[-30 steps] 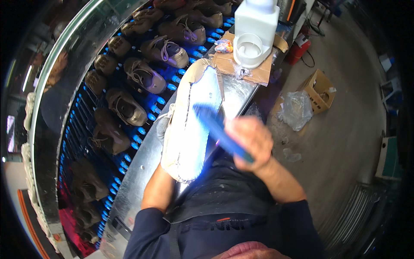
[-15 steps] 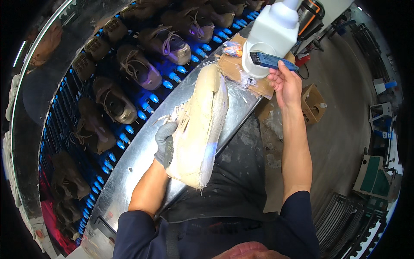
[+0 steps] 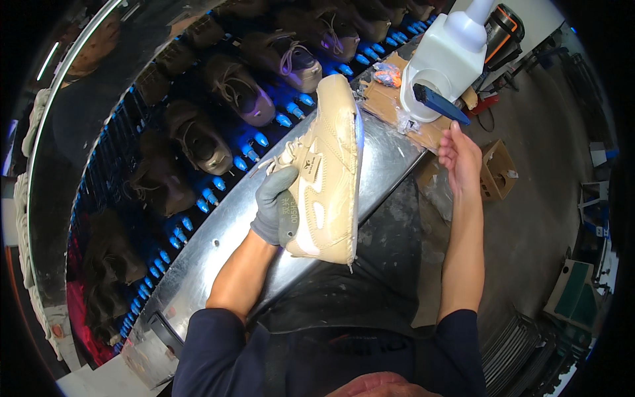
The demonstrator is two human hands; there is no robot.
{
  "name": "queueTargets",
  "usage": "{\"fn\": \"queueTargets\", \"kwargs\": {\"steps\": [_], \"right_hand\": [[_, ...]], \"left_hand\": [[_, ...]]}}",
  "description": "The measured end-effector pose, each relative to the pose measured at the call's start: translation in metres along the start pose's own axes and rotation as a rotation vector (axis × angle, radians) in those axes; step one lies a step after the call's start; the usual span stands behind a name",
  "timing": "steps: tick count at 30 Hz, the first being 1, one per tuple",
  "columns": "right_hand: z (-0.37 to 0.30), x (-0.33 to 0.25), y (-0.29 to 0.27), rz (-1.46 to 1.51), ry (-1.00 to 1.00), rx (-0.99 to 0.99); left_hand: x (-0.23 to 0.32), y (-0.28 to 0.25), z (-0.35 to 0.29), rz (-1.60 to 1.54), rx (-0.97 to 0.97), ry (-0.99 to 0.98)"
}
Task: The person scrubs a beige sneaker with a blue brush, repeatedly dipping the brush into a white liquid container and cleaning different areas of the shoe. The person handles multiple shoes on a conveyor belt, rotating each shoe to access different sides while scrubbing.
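Observation:
My left hand (image 3: 274, 205), in a grey glove, grips a beige lace-up shoe (image 3: 334, 175) by its laced opening. The shoe stands toe up over the metal ledge, its side panel and tag showing. My bare right hand (image 3: 462, 157) is just below the handle end of a blue brush (image 3: 442, 104), fingers loosely curled and holding nothing that I can see. Dark bristles of the brush rest in the round cup at the foot of a white plastic bottle (image 3: 442, 56).
Several brown shoes (image 3: 198, 135) sit on a conveyor with blue-tipped rods (image 3: 248, 149), left of the metal ledge (image 3: 380, 149). Cardboard (image 3: 380, 99) lies under the bottle. A black and orange flask (image 3: 506, 33) stands behind it. An open carton (image 3: 497, 171) is on the floor.
My right hand has let go of the brush and drawn back toward me, leaving it in the cup. The left hand has turned the shoe, bringing its side and tag into sight.

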State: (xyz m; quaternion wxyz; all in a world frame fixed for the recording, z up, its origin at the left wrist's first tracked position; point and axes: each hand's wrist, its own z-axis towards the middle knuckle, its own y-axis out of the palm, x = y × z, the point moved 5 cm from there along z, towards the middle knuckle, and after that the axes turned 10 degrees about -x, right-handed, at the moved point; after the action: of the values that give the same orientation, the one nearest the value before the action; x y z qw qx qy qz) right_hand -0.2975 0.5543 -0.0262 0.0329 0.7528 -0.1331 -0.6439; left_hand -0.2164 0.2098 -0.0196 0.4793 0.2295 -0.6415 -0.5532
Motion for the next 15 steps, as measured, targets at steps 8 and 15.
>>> {"fn": "queueTargets", "kwargs": {"steps": [8, 15], "right_hand": [[-0.153, -0.039, 0.069, -0.391, -0.402, -0.170], [-0.231, 0.000, 0.090, -0.511, -0.510, -0.352]], "left_hand": [[0.023, 0.035, 0.001, 0.618, 0.091, 0.253], [0.022, 0.049, 0.001, 0.597, 0.125, 0.323]]}}
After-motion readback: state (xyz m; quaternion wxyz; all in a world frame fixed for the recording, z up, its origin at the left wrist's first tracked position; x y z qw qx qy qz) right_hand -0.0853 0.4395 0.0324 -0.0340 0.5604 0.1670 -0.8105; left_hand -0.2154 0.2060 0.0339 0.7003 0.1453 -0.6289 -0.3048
